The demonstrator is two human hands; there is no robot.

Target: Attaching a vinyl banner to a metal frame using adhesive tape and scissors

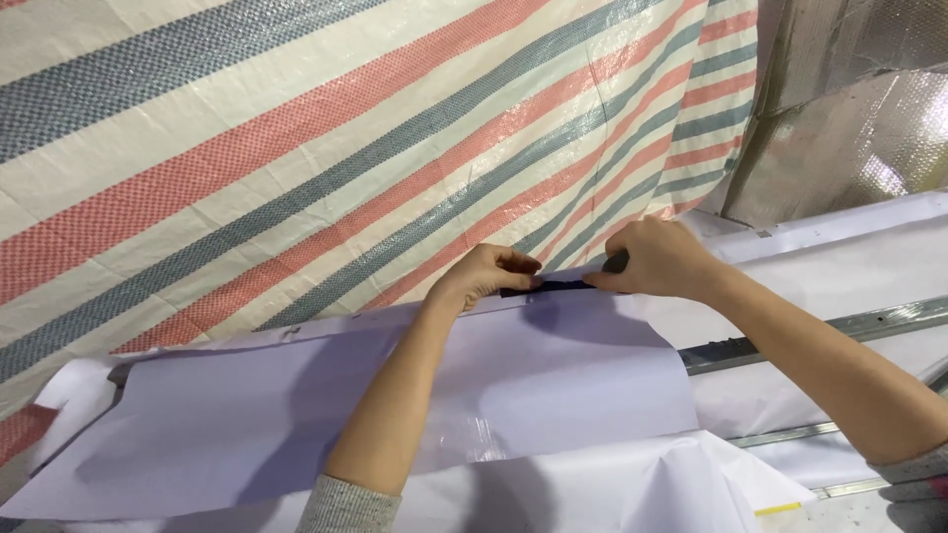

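Observation:
My left hand [484, 274] and my right hand [660, 259] reach forward to the far edge of a white sheet [553, 375]. Between their fingertips they pinch a short dark strip [553, 287], stretched flat along that edge. The left hand holds the strip's left end, the right hand its right end. The strip lies where the white sheet meets a woven tarp [326, 148] striped in cream, red and blue-grey. What the strip is made of cannot be told.
The striped tarp hangs like a wall across the back. Silver foil-faced material [849, 109] stands at the upper right. Metal rails [869, 321] cross the white surface at right. More white sheeting [632, 494] lies crumpled near me.

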